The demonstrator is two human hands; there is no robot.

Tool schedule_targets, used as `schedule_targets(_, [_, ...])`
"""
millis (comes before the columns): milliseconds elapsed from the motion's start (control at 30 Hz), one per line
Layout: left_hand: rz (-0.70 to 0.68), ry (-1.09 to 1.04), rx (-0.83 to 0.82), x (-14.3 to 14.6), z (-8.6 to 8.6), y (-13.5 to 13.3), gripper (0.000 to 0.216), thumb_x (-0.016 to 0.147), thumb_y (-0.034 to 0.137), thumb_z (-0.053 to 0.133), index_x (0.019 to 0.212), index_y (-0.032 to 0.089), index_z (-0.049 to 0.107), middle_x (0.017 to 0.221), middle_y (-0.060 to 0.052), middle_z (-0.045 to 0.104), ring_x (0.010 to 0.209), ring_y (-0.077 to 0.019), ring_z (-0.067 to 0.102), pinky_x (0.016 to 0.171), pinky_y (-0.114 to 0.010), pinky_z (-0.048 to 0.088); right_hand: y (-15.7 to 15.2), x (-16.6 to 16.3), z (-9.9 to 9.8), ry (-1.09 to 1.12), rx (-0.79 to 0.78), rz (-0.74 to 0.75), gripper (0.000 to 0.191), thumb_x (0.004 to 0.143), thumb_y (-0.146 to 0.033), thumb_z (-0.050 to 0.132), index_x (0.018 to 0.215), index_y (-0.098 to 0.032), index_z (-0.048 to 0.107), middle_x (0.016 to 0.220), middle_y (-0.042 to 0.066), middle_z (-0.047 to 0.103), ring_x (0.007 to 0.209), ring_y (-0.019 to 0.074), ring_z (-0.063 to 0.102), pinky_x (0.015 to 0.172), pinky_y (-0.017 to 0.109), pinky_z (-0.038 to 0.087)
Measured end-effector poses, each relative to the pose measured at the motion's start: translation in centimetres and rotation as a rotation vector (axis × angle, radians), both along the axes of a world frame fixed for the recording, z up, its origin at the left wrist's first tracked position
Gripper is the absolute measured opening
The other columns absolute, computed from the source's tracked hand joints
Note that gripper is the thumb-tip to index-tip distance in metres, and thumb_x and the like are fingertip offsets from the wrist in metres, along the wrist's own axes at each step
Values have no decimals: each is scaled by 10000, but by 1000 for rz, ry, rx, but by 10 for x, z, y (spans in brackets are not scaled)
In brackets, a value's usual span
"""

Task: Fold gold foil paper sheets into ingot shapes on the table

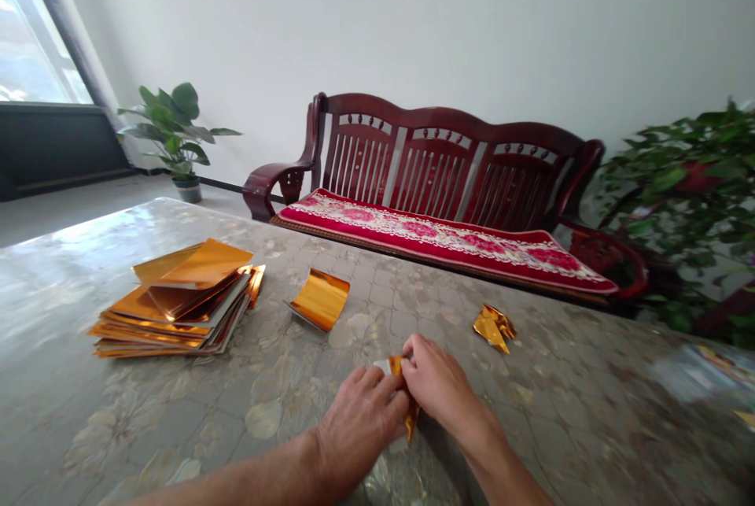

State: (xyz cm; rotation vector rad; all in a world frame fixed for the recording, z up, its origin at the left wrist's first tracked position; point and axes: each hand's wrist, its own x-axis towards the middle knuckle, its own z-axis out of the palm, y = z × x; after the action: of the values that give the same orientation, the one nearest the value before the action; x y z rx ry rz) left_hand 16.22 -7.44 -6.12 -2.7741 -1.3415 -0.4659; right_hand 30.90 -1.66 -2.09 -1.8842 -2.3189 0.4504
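My left hand (357, 421) and my right hand (437, 382) meet near the front of the table, both pinched on a small piece of gold foil paper (406, 394) that shows between the fingers; most of it is hidden by the hands. Just beyond, a single curled gold sheet (320, 300) lies on the table (130, 419). A folded gold piece (494, 326) rests to the right of it. A stack of gold sheets (180, 301) sits at the left.
A dark red wooden bench (436, 175) with a red floral cushion stands behind the table. A potted plant (174, 136) is by the window at the left, another leafy plant (684, 207) at the right. Some printed items (708, 368) lie at the table's right edge.
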Motion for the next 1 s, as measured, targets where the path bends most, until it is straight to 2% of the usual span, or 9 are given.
schedule_targets(267, [-1, -11, -3, 1, 1, -3, 168, 919, 342, 633, 1025, 228, 570, 1001, -5, 631, 913, -215, 571, 741, -338, 443, 2, 0, 2, -80, 42, 73, 163, 808, -121, 487, 855, -232, 597, 931, 24, 616, 842, 170, 601, 640, 269, 288])
schedule_targets(467, [2, -10, -9, 0, -3, -3, 199, 911, 353, 645, 1059, 235, 583, 1004, -18, 619, 943, -211, 566, 761, -327, 436, 8, 2, 2, -59, 27, 81, 127, 795, -123, 514, 790, -222, 593, 813, 3, 627, 722, 144, 572, 575, 261, 243])
schedule_targets(567, [-1, -12, -4, -1, -3, -2, 215, 910, 364, 644, 1071, 238, 577, 1046, -17, 619, 958, -216, 563, 762, -334, 433, 13, 7, -5, 53, -48, 48, 143, 764, -137, 553, 862, -229, 600, 757, -25, 653, 673, 129, 569, 560, 243, 244])
schedule_targets(700, [13, 3, -4, -1, 0, -2, 218, 925, 386, 615, 1079, 240, 565, 1097, -11, 619, 969, -231, 562, 763, -360, 432, 19, 12, -16, 199, -130, -25, 281, 713, -197, 609, 991, -231, 606, 784, -26, 693, 675, 135, 591, 550, 226, 274])
schedule_targets(900, [62, 42, -22, -1, 2, -5, 297, 878, 402, 674, 1091, 229, 560, 1130, -41, 606, 974, -253, 555, 785, -393, 427, 14, 7, -9, 150, -107, -85, 112, 717, -238, 599, 806, -225, 666, 773, -4, 709, 684, 150, 603, 563, 239, 299])
schedule_targets(1000, [72, 50, -21, 0, 2, -6, 312, 871, 393, 680, 1099, 223, 551, 1123, -45, 605, 967, -259, 551, 786, -408, 429, 9, 4, -4, 121, -98, -104, 94, 726, -244, 587, 757, -236, 676, 769, -10, 714, 686, 154, 605, 559, 246, 292])
